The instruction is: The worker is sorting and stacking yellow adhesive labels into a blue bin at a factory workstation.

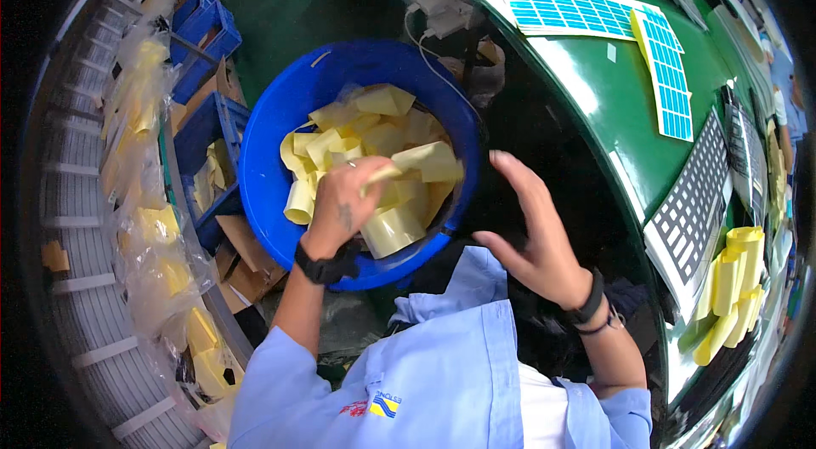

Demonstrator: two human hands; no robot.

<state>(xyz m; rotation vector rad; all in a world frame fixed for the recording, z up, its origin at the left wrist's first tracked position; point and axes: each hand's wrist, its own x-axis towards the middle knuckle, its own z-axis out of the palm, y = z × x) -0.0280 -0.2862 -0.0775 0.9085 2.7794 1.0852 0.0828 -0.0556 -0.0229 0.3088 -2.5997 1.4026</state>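
My left hand is over a round blue tub, its fingers closed on a curled pale-yellow strip that looks like paper or film. Under it, several more curled yellow strips are heaped in the tub. To the right of the rim, my right hand is held in the air with thumb and fingers apart and nothing in it. Both wrists wear dark bands.
A green-topped table curves along the right, bearing blue-patterned label sheets, a black-and-white grid sheet and yellow rolled strips. Blue crates and cardboard stand left of the tub, beside plastic-wrapped yellow bundles.
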